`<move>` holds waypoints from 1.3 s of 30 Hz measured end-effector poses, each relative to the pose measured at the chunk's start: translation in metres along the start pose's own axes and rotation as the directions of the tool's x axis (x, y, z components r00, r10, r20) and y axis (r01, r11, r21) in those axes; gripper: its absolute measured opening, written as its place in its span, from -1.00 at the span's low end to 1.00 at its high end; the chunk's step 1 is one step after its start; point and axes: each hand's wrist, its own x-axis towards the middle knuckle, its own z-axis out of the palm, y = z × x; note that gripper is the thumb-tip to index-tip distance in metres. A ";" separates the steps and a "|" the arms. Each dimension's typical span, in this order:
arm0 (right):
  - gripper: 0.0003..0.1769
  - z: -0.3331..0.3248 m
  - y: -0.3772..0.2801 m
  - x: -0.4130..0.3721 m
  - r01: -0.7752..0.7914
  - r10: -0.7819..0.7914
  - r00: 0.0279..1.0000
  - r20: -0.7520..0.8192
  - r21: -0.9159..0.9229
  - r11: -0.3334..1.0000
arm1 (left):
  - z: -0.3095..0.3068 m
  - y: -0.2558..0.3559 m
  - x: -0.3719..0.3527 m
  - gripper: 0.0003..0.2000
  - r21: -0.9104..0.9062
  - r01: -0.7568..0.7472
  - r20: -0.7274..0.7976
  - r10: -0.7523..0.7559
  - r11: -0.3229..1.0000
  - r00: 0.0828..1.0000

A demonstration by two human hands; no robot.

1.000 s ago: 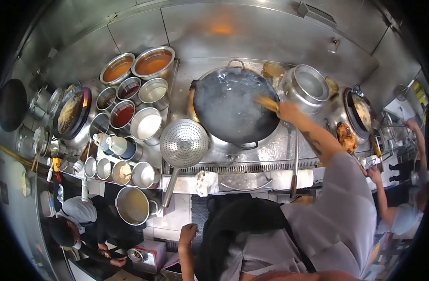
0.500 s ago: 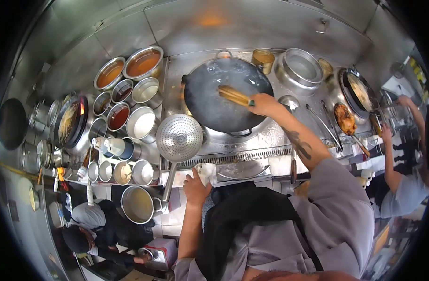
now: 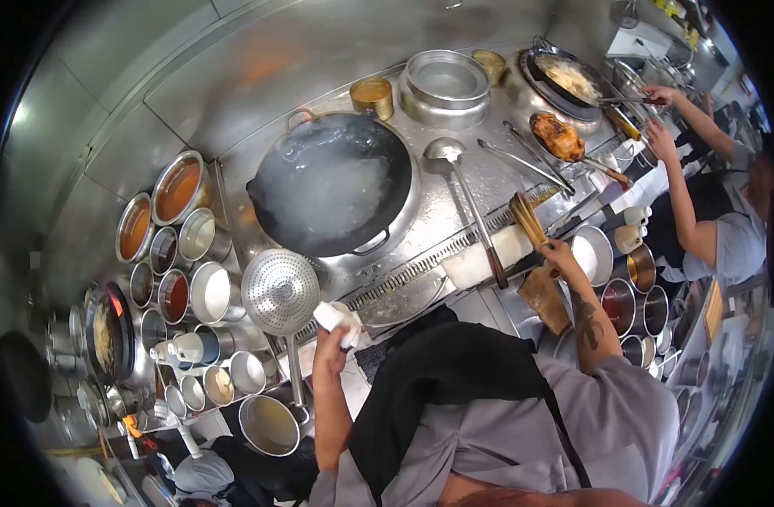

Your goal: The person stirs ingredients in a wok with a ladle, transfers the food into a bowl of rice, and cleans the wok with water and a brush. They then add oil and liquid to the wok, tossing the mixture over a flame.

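My right hand point(image 3: 558, 255) holds a bamboo wok brush point(image 3: 528, 221) upright at the front edge of the stove, to the right of the big black wok point(image 3: 332, 186). The wok holds steaming water. My left hand point(image 3: 332, 340) grips a white cloth point(image 3: 339, 319) at the stove's front rail, beside the perforated skimmer point(image 3: 279, 291). A long ladle point(image 3: 454, 169) lies between the wok and my right hand.
Several steel pots of sauces and seasonings point(image 3: 177, 188) stand to the left. A steel pot point(image 3: 444, 83) and a tin point(image 3: 372, 93) sit behind the wok. A co-worker point(image 3: 716, 228) works a second wok point(image 3: 566, 78) at the right. Another person point(image 3: 203, 473) crouches at lower left.
My right hand pulled the brush out of the wok and back to the stove's front edge. My left hand closed on the white cloth and lifted it. The view swung left.
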 end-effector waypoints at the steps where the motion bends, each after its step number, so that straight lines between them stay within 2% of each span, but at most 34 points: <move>1: -0.53 -0.006 -0.005 -0.007 0.002 -0.009 0.999 0.049 0.131 0.991 | 0.007 0.002 0.010 -0.61 0.009 0.005 0.010 -0.005 1.000 1.000; 2: -0.53 -0.001 -0.002 -0.014 -0.016 0.011 0.999 0.032 0.147 0.989 | 0.015 0.004 0.023 -0.60 -0.119 0.140 -0.011 -0.142 0.983 0.990; 3: -0.54 0.003 0.002 -0.017 0.075 -0.065 0.996 -0.058 0.194 0.978 | 0.033 0.011 0.039 -0.56 -0.241 0.268 -0.005 -0.277 0.933 0.961; 4: -0.55 0.005 0.005 -0.021 0.170 -0.137 0.978 -0.154 0.225 0.959 | 0.051 0.014 0.050 -0.42 -0.205 0.247 0.015 -0.249 0.947 0.968; 6: -0.55 0.009 0.015 -0.015 0.065 -0.053 0.996 -0.072 0.170 0.983 | 0.071 0.014 0.086 -0.42 -0.299 0.259 0.121 -0.233 0.918 0.965; 8: -0.57 0.014 0.020 -0.014 0.098 -0.070 0.987 -0.146 0.200 0.975 | 0.088 0.013 0.117 -0.44 -0.447 0.270 0.188 -0.205 0.853 0.961; 9: -0.57 0.013 0.005 -0.026 0.100 -0.069 0.986 -0.152 0.207 0.973 | 0.111 0.019 0.124 -0.40 -0.450 0.230 -0.049 -0.281 0.863 0.958; 10: -0.56 0.010 -0.013 -0.043 0.188 -0.163 0.963 -0.215 0.102 0.977 | 0.126 0.023 0.128 -0.47 -0.482 0.200 -0.110 -0.286 0.853 0.952; 11: -0.56 0.007 -0.027 -0.056 0.268 -0.262 0.927 -0.268 -0.013 0.963 | 0.122 0.012 0.145 -0.55 -0.473 0.186 -0.114 -0.269 0.862 0.957; 12: -0.56 0.006 -0.037 -0.064 0.270 -0.263 0.926 -0.270 -0.013 0.963 | 0.116 -0.002 0.167 -0.63 -0.467 0.168 -0.119 -0.249 0.868 0.961; 13: -0.54 0.008 -0.045 -0.071 0.351 -0.337 0.891 -0.305 -0.011 0.936 | 0.116 -0.010 0.177 -0.63 -0.471 0.162 -0.123 -0.246 0.867 0.961; 14: -0.52 0.012 -0.050 -0.074 0.432 -0.410 0.850 -0.331 -0.009 0.902 | 0.115 -0.016 0.182 -0.71 -0.489 0.090 -0.144 -0.182 0.867 0.973; 16: -0.54 0.024 -0.056 -0.074 0.448 -0.423 0.855 -0.300 0.019 0.894 | 0.111 -0.018 0.176 -0.87 -0.471 -0.028 -0.159 -0.054 0.882 0.986; 18: -0.58 0.026 -0.079 -0.089 0.488 -0.419 0.864 -0.278 0.263 0.832 | 0.111 -0.004 0.151 -0.91 -0.383 -0.045 -0.232 -0.049 0.923 0.971; 19: -0.60 0.024 -0.091 -0.098 0.465 -0.415 0.884 -0.215 0.332 0.821 | 0.111 0.007 0.137 -0.91 -0.407 -0.056 -0.260 -0.057 0.912 0.964; 20: -0.62 0.024 -0.100 -0.103 0.510 -0.463 0.860 -0.213 0.342 0.789 | 0.097 0.012 0.130 -0.91 -0.413 -0.079 -0.284 -0.046 0.907 0.958; 22: -0.64 0.028 -0.114 -0.109 0.542 -0.498 0.839 -0.219 0.416 0.730 | 0.065 0.023 0.117 -0.90 -0.330 -0.014 -0.104 -0.022 0.944 0.994; 23: -0.64 0.030 -0.118 -0.106 0.547 -0.509 0.835 -0.208 0.418 0.725 | 0.060 0.031 0.104 -0.88 -0.316 -0.034 -0.035 0.025 0.948 0.999; 25: -0.63 0.034 -0.125 -0.100 0.649 -0.616 0.755 -0.223 0.383 0.657 | 0.059 0.044 0.082 -0.86 -0.243 -0.063 -0.068 0.048 0.968 0.997; 26: -0.63 0.036 -0.132 -0.100 0.650 -0.622 0.753 -0.215 0.388 0.653 | 0.054 0.045 0.077 -0.86 -0.221 -0.068 -0.079 0.052 0.973 0.995; 28: -0.61 0.040 -0.155 -0.108 0.471 -0.557 0.830 -0.021 0.562 0.680 | 0.060 0.054 0.068 -0.86 -0.173 -0.083 -0.142 0.058 0.981 0.988; 29: -0.61 0.046 -0.166 -0.111 0.325 -0.526 0.845 0.096 0.689 0.648 | 0.063 0.060 0.064 -0.86 -0.124 -0.088 -0.193 0.063 0.988 0.979; 30: -0.61 0.052 -0.176 -0.113 0.322 -0.529 0.842 0.104 0.690 0.648 | 0.065 0.064 0.059 -0.86 -0.125 -0.091 -0.202 0.065 0.988 0.977; 32: -0.63 0.064 -0.198 -0.117 0.107 -0.457 0.824 0.335 0.700 0.706 | 0.068 0.073 0.055 -0.87 -0.058 -0.095 -0.248 0.078 0.994 0.966; 35: -0.63 0.098 -0.228 -0.122 0.046 -0.525 0.721 0.452 0.724 0.688 | 0.073 0.083 0.048 -0.87 -0.026 -0.093 -0.269 0.082 0.995 0.960; 37: -0.61 0.123 -0.242 -0.121 0.016 -0.533 0.638 0.557 0.682 0.731 | 0.084 0.093 0.041 -0.84 0.004 -0.086 -0.281 0.084 0.996 0.956; 39: -0.60 0.145 -0.257 -0.125 0.008 -0.529 0.588 0.611 0.650 0.760 | 0.097 0.102 0.034 -0.84 0.124 -0.110 -0.358 0.148 0.986 0.922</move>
